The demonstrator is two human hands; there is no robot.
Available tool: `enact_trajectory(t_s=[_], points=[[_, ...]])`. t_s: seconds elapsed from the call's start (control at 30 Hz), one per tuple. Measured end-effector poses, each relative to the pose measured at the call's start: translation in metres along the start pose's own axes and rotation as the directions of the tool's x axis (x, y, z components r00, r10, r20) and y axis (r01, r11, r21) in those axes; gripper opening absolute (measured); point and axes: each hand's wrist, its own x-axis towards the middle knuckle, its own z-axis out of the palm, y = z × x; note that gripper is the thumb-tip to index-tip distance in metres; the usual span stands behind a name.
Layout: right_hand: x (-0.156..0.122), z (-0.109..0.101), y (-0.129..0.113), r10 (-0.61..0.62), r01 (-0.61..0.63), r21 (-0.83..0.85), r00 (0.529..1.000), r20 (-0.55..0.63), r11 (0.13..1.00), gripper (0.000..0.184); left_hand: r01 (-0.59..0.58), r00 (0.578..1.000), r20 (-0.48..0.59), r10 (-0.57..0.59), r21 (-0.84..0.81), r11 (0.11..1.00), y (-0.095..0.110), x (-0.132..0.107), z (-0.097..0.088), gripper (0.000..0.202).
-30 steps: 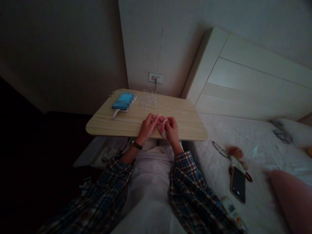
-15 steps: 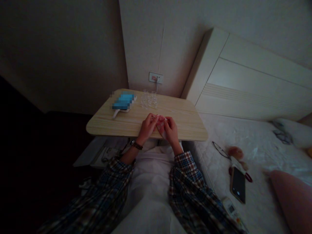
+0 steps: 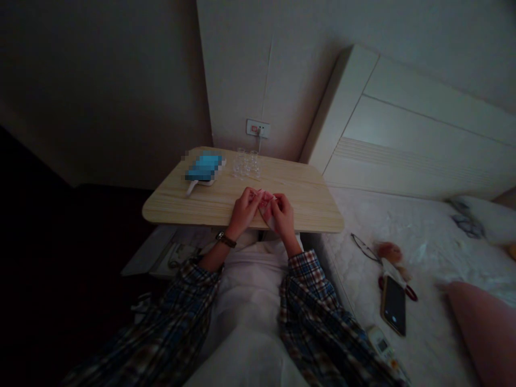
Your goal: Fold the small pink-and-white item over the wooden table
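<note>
Between my two hands is a small pink-and-white packet (image 3: 266, 206), thin and soft-looking; its exact kind and contents are too small and dark to make out. My left hand (image 3: 244, 208), with a watch at the wrist, pinches its left edge between thumb and fingers. On the other side my right hand (image 3: 283, 213) grips the right edge, fingers curled in. Both are held over the front part of a light wooden table (image 3: 310, 200). Beyond them, several small clear glass vessels (image 3: 246, 164) stand together near the table's back edge.
At the table's left lies a device with a blurred blue screen (image 3: 205, 166). A wall socket (image 3: 258, 129) with a plug sits behind. On the bed to the right are a phone (image 3: 394, 305), a remote control (image 3: 382, 344), glasses (image 3: 365, 248) and a pink pillow (image 3: 481, 328).
Very little differs. The fingers have shifted slightly on the pink-and-white packet, and both hands stay in the same place over the table.
</note>
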Motion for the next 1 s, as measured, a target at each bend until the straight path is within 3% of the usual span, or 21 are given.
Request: enact_trajectory(t_s=[0.23, 0.57, 1.0], points=[[-0.0001, -0.0002, 0.0021, -0.017, 0.017, -0.006, 1.0, -0.005, 1.0, 0.024, 0.007, 0.996, 0.09, 0.001, -0.086, 0.996, 0.0061, -0.0015, -0.0003, 0.031], [-0.0005, -0.0002, -0.001, 0.0, 0.0, -0.012, 1.0, 0.005, 1.0, 0.023, -0.021, 0.999, -0.024, 0.023, 0.058, 0.998, -0.0025, 0.0, 0.0007, 0.03], [-0.0007, -0.0001, 0.003, -0.032, 0.032, -0.005, 0.999, 0.004, 0.999, 0.022, 0.001, 0.998, 0.066, -0.002, 0.007, 1.0, 0.0005, -0.0008, -0.0004, 0.03]])
